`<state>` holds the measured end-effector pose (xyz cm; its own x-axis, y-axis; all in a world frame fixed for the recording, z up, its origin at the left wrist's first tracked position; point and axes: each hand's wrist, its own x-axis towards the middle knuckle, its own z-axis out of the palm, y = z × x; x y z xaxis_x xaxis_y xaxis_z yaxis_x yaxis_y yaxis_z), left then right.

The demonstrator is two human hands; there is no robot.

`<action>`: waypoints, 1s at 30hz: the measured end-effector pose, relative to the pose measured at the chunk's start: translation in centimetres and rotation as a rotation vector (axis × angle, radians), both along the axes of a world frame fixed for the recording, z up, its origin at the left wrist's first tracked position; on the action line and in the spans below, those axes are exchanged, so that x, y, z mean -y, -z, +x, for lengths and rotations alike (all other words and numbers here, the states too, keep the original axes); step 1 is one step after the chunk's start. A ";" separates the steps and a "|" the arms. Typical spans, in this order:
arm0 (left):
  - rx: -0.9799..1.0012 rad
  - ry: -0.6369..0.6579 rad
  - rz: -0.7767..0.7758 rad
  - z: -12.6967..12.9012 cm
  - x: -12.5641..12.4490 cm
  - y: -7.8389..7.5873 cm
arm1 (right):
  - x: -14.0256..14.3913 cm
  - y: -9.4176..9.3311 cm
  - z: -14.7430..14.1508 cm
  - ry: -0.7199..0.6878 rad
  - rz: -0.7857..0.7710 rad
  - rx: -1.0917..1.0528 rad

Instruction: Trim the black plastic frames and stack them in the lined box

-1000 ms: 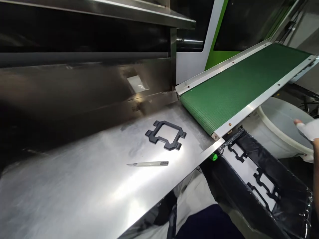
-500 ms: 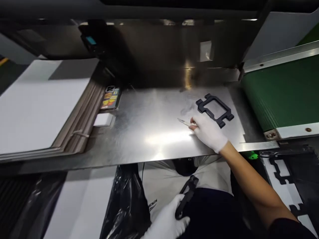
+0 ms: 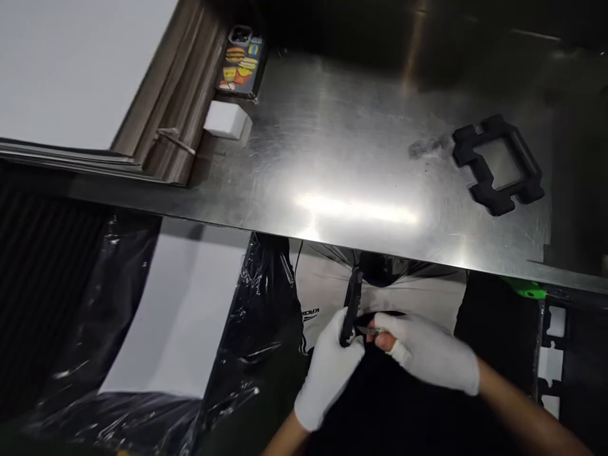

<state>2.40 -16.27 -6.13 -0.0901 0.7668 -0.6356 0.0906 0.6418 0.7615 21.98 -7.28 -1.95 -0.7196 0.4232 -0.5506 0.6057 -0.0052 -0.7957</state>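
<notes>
Seemingly unfinished, a black frame (image 3: 352, 304) sits gripped in the left hand (image 3: 330, 370), the right hand (image 3: 425, 348) pinching a knife (image 3: 365, 330) beside it; a second frame (image 3: 479, 170) lies unheld on the bench (image 3: 332, 152).

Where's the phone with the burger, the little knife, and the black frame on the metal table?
Phone (image 3: 242, 66), head view: middle of its food-print back.
Knife (image 3: 363, 330), head view: its blade.
Black frame (image 3: 481, 171), head view: rim beside the opening.

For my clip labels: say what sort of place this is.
Likely a factory workstation: a metal table, a black frame lying on it, and a small knife in a gloved right hand.
</notes>
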 end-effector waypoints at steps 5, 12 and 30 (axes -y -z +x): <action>0.006 0.075 0.017 -0.1 -0.6 0.4 | 5.0 4.1 -2.9 0.065 0.113 0.218; -0.023 0.063 -0.027 0.3 -1.0 0.6 | 4.7 3.8 -3.2 0.119 0.061 0.307; -0.101 0.059 -0.067 1.0 -1.2 -0.1 | 5.0 3.7 -1.7 0.199 -0.007 0.192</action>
<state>3.40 -15.06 -6.05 -0.1123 0.7289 -0.6754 0.2035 0.6821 0.7023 20.24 -12.27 -5.68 -0.5048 0.5415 -0.6723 0.7320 -0.1443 -0.6659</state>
